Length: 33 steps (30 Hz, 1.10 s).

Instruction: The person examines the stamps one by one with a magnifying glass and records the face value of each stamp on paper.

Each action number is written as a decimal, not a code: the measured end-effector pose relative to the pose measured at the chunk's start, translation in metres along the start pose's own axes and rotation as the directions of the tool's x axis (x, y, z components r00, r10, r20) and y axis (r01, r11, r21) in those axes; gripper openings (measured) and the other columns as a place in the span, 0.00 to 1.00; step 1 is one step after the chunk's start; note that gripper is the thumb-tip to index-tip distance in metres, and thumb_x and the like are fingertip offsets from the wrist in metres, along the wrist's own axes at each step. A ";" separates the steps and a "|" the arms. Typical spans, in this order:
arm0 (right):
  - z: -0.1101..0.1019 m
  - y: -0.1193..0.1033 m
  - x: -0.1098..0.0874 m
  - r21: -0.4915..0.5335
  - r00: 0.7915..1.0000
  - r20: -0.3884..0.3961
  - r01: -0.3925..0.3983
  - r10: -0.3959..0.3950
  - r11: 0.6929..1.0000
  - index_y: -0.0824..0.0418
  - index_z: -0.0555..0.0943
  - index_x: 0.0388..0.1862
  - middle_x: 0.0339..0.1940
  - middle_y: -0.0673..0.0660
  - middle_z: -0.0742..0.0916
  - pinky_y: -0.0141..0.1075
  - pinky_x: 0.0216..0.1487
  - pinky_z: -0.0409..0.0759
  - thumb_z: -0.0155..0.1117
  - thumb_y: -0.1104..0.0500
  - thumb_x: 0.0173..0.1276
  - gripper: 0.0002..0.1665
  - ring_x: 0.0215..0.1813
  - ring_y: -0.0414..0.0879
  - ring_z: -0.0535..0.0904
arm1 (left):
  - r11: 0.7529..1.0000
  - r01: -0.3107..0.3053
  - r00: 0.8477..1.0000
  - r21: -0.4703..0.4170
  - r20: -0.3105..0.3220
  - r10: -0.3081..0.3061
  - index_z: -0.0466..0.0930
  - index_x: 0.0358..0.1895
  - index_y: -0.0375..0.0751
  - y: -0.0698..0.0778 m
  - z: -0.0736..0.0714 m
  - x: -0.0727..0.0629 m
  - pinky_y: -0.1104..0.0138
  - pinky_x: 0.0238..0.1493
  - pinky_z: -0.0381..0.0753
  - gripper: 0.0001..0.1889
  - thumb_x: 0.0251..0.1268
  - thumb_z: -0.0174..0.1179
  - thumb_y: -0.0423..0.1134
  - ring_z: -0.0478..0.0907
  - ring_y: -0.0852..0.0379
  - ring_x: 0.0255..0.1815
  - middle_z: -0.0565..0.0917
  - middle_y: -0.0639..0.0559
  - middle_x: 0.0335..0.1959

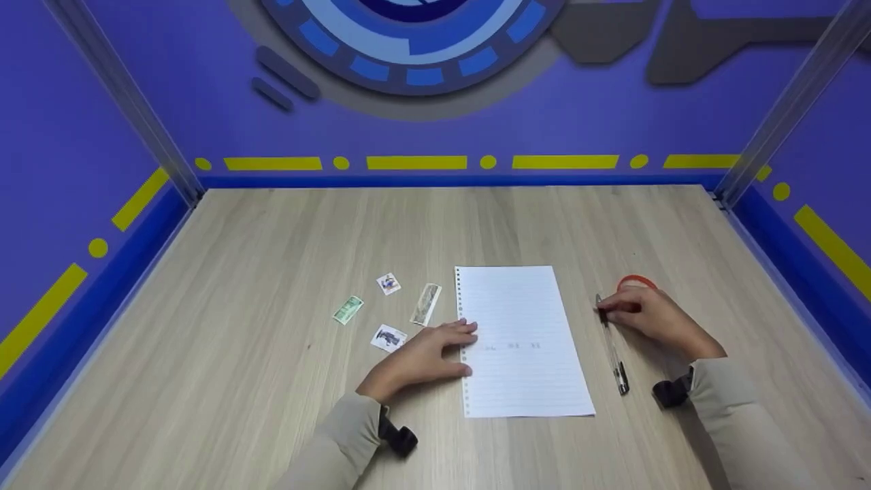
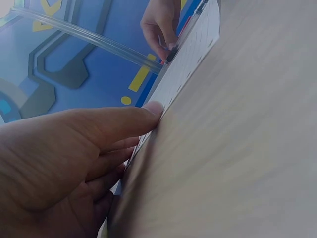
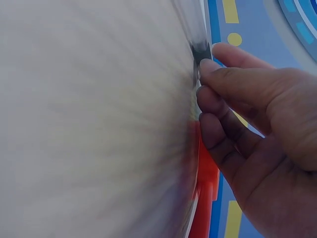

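Note:
A lined sheet of loose-leaf paper (image 1: 520, 299) with punched holes along its left edge lies on the table, a few faint marks across its lower middle. On that holed edge rest the fingertips and thumb of my left hand (image 1: 425, 357), the fingers extended. Right of the sheet is a clear-barrelled pen (image 1: 615, 354) with black parts, its black clip end toward me. My right hand (image 1: 646, 316) pinches the pen's far end, by the black part, between thumb and fingers. Behind this hand shows a red curved object (image 1: 637, 278), mostly hidden.
Left of the sheet lie several small stamp-like pieces: a green one (image 1: 348, 309), a figure one (image 1: 388, 284), a dark-figure one (image 1: 389, 337) near the left hand, and a long grey one (image 1: 426, 304). Blue printed walls (image 1: 435, 136) enclose the wooden table (image 1: 272, 258).

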State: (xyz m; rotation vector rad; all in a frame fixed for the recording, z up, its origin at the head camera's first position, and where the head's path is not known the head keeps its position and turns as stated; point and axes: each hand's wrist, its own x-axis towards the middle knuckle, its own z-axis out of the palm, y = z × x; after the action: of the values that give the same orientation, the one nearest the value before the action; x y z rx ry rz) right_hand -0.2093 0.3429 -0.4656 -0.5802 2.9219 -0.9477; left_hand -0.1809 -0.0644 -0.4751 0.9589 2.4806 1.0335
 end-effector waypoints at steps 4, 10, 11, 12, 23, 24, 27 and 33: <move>-0.001 0.000 -0.001 0.005 1.000 0.007 -0.028 0.028 1.000 0.57 0.86 0.45 0.41 0.52 0.87 0.27 0.47 0.78 0.67 0.62 0.62 0.12 0.46 0.36 0.80 | 1.000 0.011 1.000 0.011 0.008 -0.011 0.74 0.63 0.36 0.002 0.000 0.000 0.61 0.76 0.57 0.28 0.59 0.64 0.40 0.59 0.52 0.76 0.69 0.51 0.71; -0.001 -0.001 -0.002 0.010 0.998 0.018 -0.058 0.058 0.998 0.59 0.85 0.47 0.42 0.53 0.87 0.28 0.47 0.77 0.67 0.61 0.63 0.13 0.46 0.37 0.79 | 0.999 0.023 1.000 0.027 0.012 -0.024 0.74 0.63 0.36 0.004 0.000 0.000 0.61 0.76 0.57 0.28 0.59 0.64 0.40 0.58 0.52 0.76 0.68 0.51 0.72; -0.001 -0.002 -0.002 0.012 0.998 0.018 -0.062 0.061 0.998 0.59 0.85 0.47 0.42 0.54 0.86 0.28 0.46 0.77 0.67 0.61 0.63 0.13 0.46 0.37 0.79 | 0.999 0.024 1.000 0.032 0.012 -0.025 0.74 0.63 0.36 0.005 0.000 0.000 0.61 0.76 0.57 0.28 0.59 0.64 0.40 0.58 0.52 0.76 0.67 0.50 0.72; -0.002 -0.002 -0.002 0.011 0.998 0.018 -0.063 0.063 0.998 0.59 0.85 0.48 0.42 0.54 0.86 0.29 0.47 0.77 0.67 0.60 0.63 0.13 0.46 0.39 0.79 | 0.999 0.025 1.000 0.037 0.013 -0.026 0.74 0.63 0.36 0.005 0.000 0.000 0.61 0.76 0.57 0.28 0.59 0.64 0.40 0.58 0.52 0.76 0.67 0.50 0.72; -0.001 -0.005 -0.004 -0.001 0.997 0.005 -0.079 0.079 0.997 0.59 0.85 0.49 0.45 0.56 0.87 0.30 0.47 0.78 0.66 0.61 0.63 0.14 0.47 0.46 0.80 | 0.997 0.019 1.000 0.075 0.015 -0.020 0.74 0.63 0.35 0.007 0.000 0.001 0.60 0.76 0.57 0.28 0.59 0.64 0.41 0.57 0.50 0.76 0.67 0.50 0.72; -0.001 -0.005 -0.004 0.000 0.997 0.004 -0.081 0.081 0.997 0.59 0.85 0.49 0.45 0.56 0.87 0.30 0.47 0.78 0.66 0.61 0.64 0.14 0.47 0.46 0.80 | 0.997 0.017 1.000 0.078 0.015 -0.018 0.74 0.63 0.35 0.007 0.000 0.000 0.60 0.76 0.57 0.28 0.59 0.64 0.40 0.57 0.50 0.76 0.67 0.50 0.72; -0.002 -0.005 -0.004 0.007 0.997 0.004 -0.082 0.082 0.997 0.59 0.85 0.49 0.44 0.56 0.87 0.29 0.46 0.78 0.66 0.60 0.64 0.14 0.47 0.44 0.80 | 0.996 0.010 1.000 0.089 0.017 -0.012 0.74 0.63 0.35 0.008 0.000 0.000 0.60 0.76 0.57 0.27 0.59 0.63 0.40 0.57 0.49 0.76 0.67 0.49 0.72; -0.002 -0.006 -0.006 0.026 0.995 0.008 -0.097 0.097 0.995 0.59 0.84 0.50 0.44 0.56 0.88 0.28 0.44 0.77 0.66 0.59 0.65 0.15 0.45 0.42 0.79 | 0.995 0.002 1.000 0.101 0.014 -0.004 0.74 0.63 0.35 0.009 0.000 -0.001 0.59 0.76 0.57 0.27 0.59 0.62 0.39 0.57 0.51 0.76 0.67 0.49 0.72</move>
State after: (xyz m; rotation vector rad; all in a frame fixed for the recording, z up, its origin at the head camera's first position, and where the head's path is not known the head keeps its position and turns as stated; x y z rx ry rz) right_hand -0.2023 0.3420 -0.4609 -0.4356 2.8966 -0.9687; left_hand -0.1763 -0.0602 -0.4691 0.9881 2.5432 0.9040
